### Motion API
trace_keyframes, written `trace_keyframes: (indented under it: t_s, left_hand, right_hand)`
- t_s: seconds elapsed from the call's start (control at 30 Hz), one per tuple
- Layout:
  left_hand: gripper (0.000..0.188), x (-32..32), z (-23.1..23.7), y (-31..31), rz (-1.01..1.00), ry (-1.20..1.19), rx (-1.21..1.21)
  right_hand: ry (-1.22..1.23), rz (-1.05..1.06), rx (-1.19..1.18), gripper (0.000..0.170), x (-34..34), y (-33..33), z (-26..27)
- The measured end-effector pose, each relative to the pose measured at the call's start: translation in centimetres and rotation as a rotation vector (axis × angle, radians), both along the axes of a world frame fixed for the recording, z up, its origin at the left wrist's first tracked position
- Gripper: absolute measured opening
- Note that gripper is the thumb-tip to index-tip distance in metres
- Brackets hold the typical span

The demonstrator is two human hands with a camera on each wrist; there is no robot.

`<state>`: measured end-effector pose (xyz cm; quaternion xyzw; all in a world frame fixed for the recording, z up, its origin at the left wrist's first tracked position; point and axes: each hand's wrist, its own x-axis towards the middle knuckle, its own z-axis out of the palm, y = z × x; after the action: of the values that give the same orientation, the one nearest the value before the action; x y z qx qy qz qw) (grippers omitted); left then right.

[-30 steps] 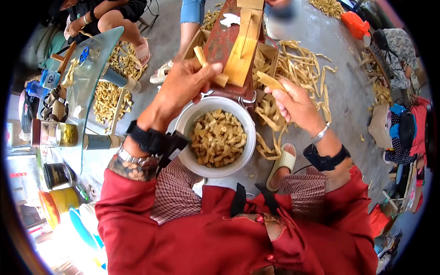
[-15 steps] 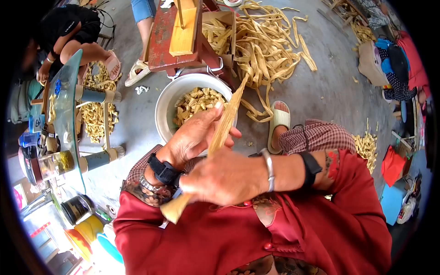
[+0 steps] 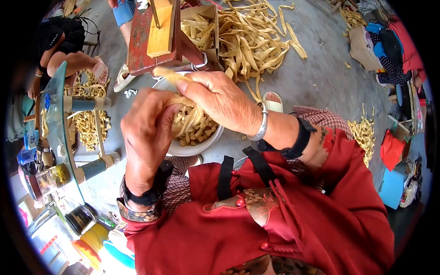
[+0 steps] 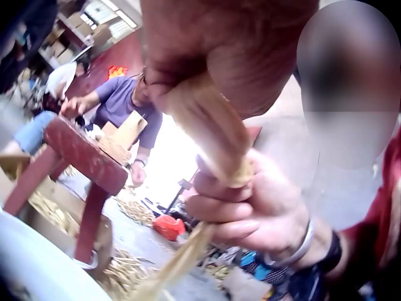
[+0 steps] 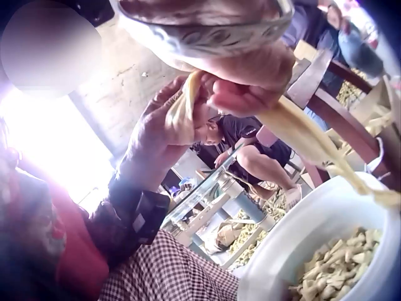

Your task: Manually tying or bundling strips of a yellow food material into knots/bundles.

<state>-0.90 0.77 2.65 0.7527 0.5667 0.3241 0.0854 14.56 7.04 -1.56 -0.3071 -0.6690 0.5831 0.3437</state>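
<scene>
Right hand (image 3: 220, 98) grips strip (image 4: 212, 128); only wrist views show purple shirt (image 4: 120, 100).

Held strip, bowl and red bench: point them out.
Held strip (image 4: 212, 125): left wrist view, its folded part.
Bowl (image 5: 326, 218): right wrist view, inner wall.
Red bench (image 3: 141, 43): head view, its top.

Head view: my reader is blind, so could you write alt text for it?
A person's left hand and right hand grip a tan strip above a bowl of short pieces. Beyond are a red bench and a heap of long strips.
</scene>
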Motion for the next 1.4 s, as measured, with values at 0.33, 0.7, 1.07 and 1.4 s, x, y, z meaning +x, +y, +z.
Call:
trace_keyframes:
  t_s: [0.33, 0.7, 1.07, 1.4]
  left_hand:
    - [0.016, -0.4, -0.7, -1.3, -0.028, -1.031, -0.575]
    - [0.040, 1.3, -0.9, -0.5, -0.131, -0.581, -0.335]
    - [0.045, 1.1, -1.6, -0.8, -0.173, -1.354, -0.835]
    - [0.051, -1.8, -2.1, -0.1, -0.109, -1.469, -0.664]
  right_hand:
    - [-0.239, 0.421, 0.341, 0.036, 2.3, 2.1, 1.8]
    - [-0.004, 0.281, -0.033, 0.032, 2.7, 1.0, -0.3]
    - [0.046, 0.131, 0.081, 0.053, 2.9, 0.8, -1.9]
    - [-0.183, 0.248, -0.242, 0.035, 4.6, 3.0, -3.0]
